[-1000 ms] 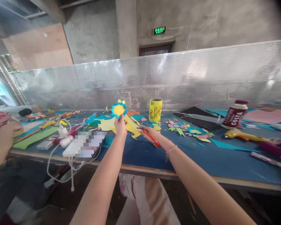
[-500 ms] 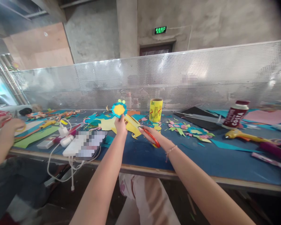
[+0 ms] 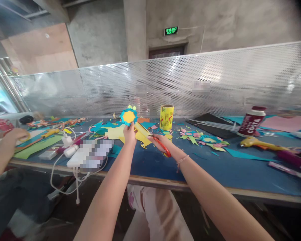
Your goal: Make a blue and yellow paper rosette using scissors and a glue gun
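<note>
My left hand [image 3: 129,134] is closed on a paper flower [image 3: 128,116] with a yellow centre and a blue scalloped rim, held upright above the blue table [image 3: 215,170]. My right hand [image 3: 158,144] grips red-handled scissors [image 3: 161,146], whose blades point left into a strip of yellow paper [image 3: 140,129] hanging from the flower. Loose yellow paper pieces [image 3: 115,133] lie on the table just behind both hands.
A yellow tape roll [image 3: 166,117] stands behind my hands. Paper flowers [image 3: 203,139] lie to the right, then a Costa bottle [image 3: 249,122] and a yellow glue gun [image 3: 257,144]. A white power bank [image 3: 88,154] with cables sits left. Another person's hand [image 3: 15,134] works at far left. A perforated metal screen [image 3: 215,80] backs the table.
My hands have shifted slightly with the flower and scissors. The other person's hand at far left has moved a little along the table.
</note>
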The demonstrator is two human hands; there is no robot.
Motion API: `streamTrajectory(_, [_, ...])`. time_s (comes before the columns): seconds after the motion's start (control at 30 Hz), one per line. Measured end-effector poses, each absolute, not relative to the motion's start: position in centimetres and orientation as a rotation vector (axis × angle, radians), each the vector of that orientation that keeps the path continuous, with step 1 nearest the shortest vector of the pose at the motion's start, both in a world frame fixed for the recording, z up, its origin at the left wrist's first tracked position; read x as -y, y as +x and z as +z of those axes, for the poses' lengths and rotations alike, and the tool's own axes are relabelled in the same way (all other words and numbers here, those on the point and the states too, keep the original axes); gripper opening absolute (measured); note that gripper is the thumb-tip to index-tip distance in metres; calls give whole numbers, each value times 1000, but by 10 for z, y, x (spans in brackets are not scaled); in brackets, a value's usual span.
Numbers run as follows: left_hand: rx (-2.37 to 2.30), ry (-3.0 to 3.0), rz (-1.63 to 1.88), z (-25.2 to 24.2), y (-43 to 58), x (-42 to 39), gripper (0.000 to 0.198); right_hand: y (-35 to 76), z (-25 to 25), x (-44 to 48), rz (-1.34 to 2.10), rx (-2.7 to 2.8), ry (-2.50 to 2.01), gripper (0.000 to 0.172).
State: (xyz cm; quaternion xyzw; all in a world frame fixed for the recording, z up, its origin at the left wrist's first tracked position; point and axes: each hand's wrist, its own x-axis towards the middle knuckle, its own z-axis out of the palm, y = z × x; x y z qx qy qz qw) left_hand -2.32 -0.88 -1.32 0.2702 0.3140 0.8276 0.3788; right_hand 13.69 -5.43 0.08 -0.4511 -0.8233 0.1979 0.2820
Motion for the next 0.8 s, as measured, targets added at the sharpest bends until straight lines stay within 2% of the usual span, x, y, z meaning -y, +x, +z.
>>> streamTrajectory(0.23, [-804, 691, 2109, -11, -22, 12, 29, 138, 3, 59, 624, 2189, -1232, 35])
streamTrajectory(0.5, [-769, 805, 2061, -13, -17, 12, 34, 140, 1, 57, 735, 2127, -1204, 47])
streamTrajectory(0.8, [-776, 790, 2071, -12, -16, 14, 36, 137, 2, 60, 758, 2105, -1224, 40])
